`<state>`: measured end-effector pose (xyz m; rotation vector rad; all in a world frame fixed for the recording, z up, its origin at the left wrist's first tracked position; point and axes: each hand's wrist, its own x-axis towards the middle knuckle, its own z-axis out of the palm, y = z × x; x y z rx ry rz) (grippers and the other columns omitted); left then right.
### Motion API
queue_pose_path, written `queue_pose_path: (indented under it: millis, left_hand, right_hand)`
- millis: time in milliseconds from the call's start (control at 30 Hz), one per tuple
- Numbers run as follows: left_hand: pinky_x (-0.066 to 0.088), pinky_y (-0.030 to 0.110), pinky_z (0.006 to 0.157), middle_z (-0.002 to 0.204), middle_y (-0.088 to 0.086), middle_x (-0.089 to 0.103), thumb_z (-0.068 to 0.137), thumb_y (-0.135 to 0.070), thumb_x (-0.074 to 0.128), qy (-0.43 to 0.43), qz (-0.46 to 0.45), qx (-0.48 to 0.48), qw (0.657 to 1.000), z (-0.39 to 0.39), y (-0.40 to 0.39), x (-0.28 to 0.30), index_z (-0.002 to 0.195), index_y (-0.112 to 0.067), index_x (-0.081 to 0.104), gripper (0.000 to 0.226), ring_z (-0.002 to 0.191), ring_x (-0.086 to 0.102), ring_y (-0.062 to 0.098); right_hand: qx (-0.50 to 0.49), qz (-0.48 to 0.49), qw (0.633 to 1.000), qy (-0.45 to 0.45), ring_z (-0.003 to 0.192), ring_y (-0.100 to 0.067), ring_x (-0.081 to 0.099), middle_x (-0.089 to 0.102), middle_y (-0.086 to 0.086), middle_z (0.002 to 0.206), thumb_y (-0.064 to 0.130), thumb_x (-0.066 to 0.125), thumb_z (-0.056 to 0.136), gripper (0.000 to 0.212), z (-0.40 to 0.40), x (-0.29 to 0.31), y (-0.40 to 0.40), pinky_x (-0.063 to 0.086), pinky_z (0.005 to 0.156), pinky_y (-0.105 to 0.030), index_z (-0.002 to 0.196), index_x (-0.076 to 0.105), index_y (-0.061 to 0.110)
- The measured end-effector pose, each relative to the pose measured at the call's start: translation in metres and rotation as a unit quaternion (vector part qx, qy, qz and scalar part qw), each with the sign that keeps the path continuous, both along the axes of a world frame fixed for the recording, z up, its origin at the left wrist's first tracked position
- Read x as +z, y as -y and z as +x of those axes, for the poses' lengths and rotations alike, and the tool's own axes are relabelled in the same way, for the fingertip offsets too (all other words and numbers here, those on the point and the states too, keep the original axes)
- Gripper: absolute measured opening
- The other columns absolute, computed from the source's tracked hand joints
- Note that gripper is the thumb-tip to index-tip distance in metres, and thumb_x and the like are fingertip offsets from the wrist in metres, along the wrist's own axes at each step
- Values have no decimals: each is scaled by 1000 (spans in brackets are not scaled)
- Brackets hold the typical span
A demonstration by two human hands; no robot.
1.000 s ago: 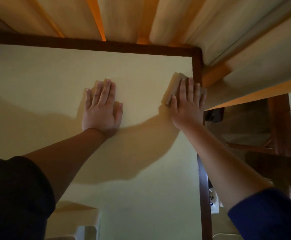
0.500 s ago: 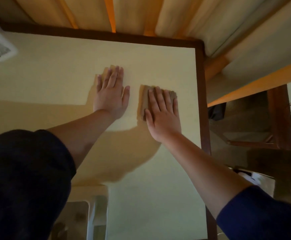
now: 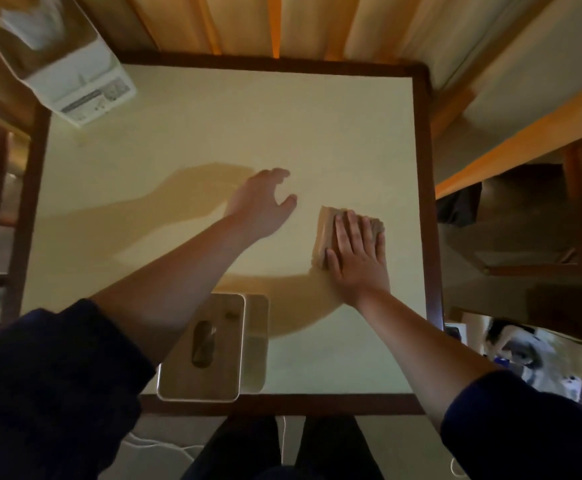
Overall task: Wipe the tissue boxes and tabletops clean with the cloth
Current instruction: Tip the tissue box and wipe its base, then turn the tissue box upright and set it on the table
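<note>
Tan folded cloth (image 3: 338,233) near worktop (image 3: 213,133) right edge, right hand (image 3: 359,258) pressed flat on it, left hand (image 3: 262,206) loosely spread mid-worktop, tissue box (image 3: 210,348) at near edge.

No text can be read anywhere. The white box (image 3: 75,74) at the table's far left corner, well beyond the left hand (image 3: 262,202), carries a printed label on its side — grey lines and small marks, too blurred to make out. The tissue box (image 3: 210,344) below the left forearm, nearer than both hands, shows no lettering — only its oval slot.
</note>
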<state>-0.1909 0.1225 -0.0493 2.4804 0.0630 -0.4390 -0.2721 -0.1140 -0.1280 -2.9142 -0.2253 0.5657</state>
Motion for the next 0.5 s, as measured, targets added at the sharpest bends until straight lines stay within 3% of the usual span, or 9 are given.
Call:
queue_pose_path:
  millis: [133,300,367,500]
  left_hand:
    - [49,40,104,143,-1,59,99,-41,60,6,-7,-22,1000,-75,-11,30,146,-25,54,51,128,57,23]
    - [49,36,98,127,-1,68,95,-34,60,59,-41,-22,997,-147,-37,58,136,-19,64,43,119,60,21]
    - [51,39,97,122,-1,69,92,-35,58,79,-37,-15,996,-168,-51,61,131,-18,66,43,114,61,22]
    - [53,42,93,116,-2,71,88,-41,53,78,-4,14,997,-200,-76,61,124,-19,69,45,109,64,25]
  right_hand:
    - [12,7,999,-32,156,-18,-34,-34,9,170,55,7,107,69,-57,8,-1,-15,129,-48,164,-23,31]
    - [46,8,998,-50,157,-18,-31,-31,8,171,56,8,108,69,-131,16,4,-11,131,-50,163,-24,31]
    - [57,9,996,-67,157,-17,-32,-31,9,171,57,8,107,69,-149,20,6,-10,131,-50,164,-22,31]
    - [38,1,995,-91,161,-22,-21,-18,6,176,52,27,109,73,-152,35,0,-7,131,-52,169,-6,28]
